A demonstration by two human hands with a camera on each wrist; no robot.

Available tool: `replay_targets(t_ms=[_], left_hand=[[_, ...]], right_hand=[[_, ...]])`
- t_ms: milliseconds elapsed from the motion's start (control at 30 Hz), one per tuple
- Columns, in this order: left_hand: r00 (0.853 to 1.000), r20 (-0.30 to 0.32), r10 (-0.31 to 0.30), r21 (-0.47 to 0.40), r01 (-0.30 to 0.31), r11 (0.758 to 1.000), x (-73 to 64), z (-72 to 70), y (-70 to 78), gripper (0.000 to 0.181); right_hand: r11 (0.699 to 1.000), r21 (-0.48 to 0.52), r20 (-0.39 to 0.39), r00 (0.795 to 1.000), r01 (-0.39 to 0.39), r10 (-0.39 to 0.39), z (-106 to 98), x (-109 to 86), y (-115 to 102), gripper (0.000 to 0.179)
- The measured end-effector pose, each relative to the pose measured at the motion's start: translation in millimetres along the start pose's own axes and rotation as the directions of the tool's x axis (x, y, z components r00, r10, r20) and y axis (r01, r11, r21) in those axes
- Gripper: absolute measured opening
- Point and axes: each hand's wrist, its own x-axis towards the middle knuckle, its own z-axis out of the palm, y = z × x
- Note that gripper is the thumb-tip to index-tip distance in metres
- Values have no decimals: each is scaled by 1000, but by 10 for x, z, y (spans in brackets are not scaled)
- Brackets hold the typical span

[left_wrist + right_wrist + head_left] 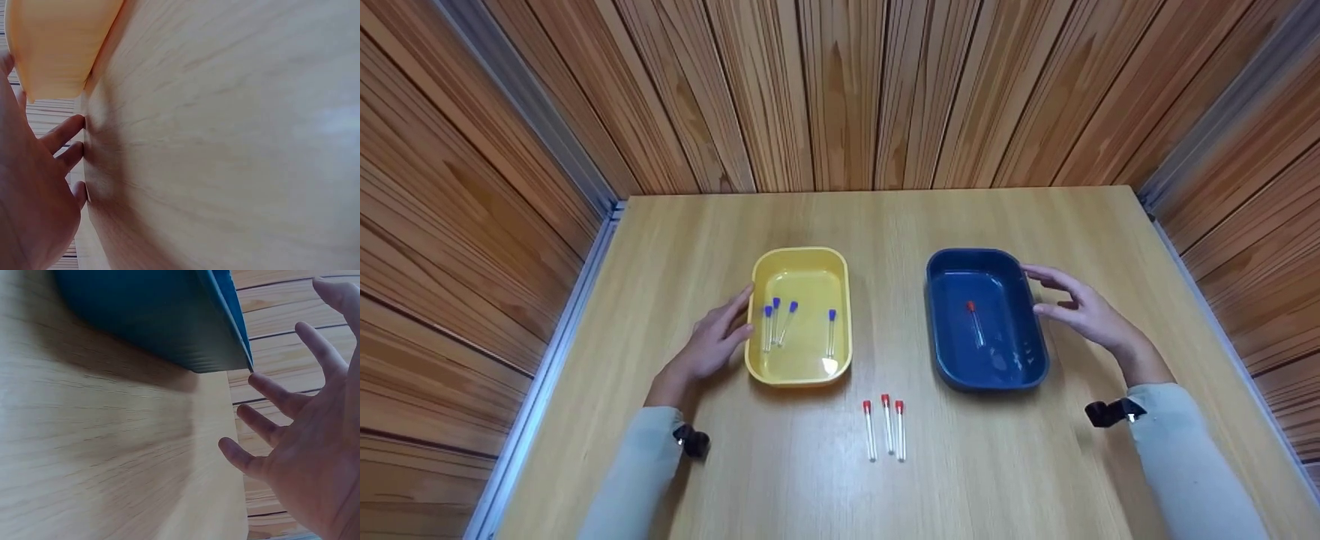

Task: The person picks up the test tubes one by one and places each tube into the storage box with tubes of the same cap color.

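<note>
At the outer side of the yellow tray [799, 377] is my left hand [711, 341], its thumb and forefinger right at the rim. In the left wrist view its other fingers stretch out low beside the tray's wall. Several purple-capped tubes [832, 332] stand out inside that tray, most of them towards its left. My right hand [1084, 311] is beside the dark blue tray [990, 379], fingertips close to its right rim. The right wrist view shows that hand's fingers spread. One red-capped tube [975, 322] lies in the blue tray.
Three more red-capped tubes [887, 427] lie side by side on the wooden table [885, 225], between the trays and nearer to me. Wood-panelled walls [840, 97] with metal edge strips enclose the table at the back and both sides.
</note>
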Motion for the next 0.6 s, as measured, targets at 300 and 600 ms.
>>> replay_targets(t_ms=[300,600], left_hand=[[998,-25,56,18,-55,998,11,-6,-10,76],[1000,3,1,15,-1,1000,-1,-8,9,76]], right_hand=[[999,0,60,997,-45,44,-59,10,126,60],[995,-69,113,991,-70,78,-100,-19,190,68]])
